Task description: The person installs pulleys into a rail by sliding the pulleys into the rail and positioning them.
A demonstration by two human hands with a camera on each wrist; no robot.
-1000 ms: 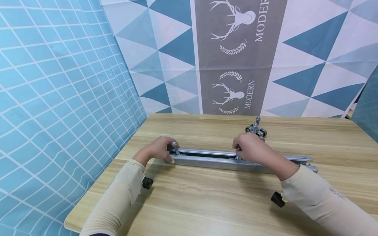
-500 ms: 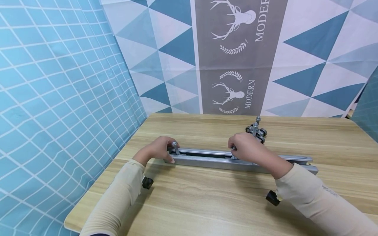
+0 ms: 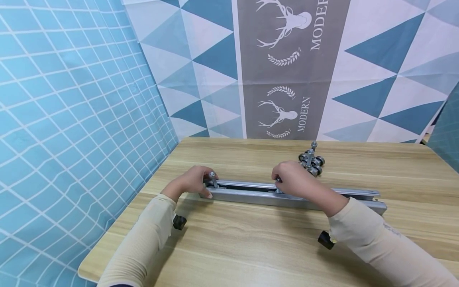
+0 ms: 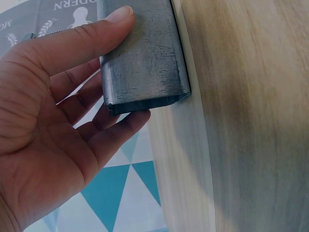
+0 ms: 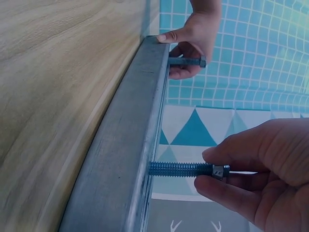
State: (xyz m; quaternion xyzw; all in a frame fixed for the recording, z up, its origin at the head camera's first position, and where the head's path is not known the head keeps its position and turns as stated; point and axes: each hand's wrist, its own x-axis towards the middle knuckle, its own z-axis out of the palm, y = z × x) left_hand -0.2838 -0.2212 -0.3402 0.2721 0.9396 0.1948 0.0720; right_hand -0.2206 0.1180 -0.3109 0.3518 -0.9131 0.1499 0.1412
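Observation:
A grey steel channel rail (image 3: 247,197) lies lengthwise on the wooden table, its slot facing up. My left hand (image 3: 195,181) grips its left end. In the left wrist view the thumb presses the side wall, and the fingers (image 4: 118,137) reach behind and across the open end. Just beside that hand, a bolt (image 3: 213,180) stands upright out of the slot. Farther right, my right hand (image 3: 295,179) pinches a second threaded bolt (image 5: 178,169) near its nut, between thumb and fingertips. The bolt's lower end is hidden inside the rail.
Behind the right hand stand roller trolleys (image 3: 311,161) with small wheels and upright bolts. The wooden table (image 3: 233,247) reaches back to a patterned cloth (image 3: 283,71). A blue checked sheet (image 3: 71,119) hangs on the left. Small black devices (image 3: 325,240) show at the sleeves.
My right hand has slid left along the rail with the bolt, uncovering more of the roller trolleys. The left hand and the rail have stayed in place.

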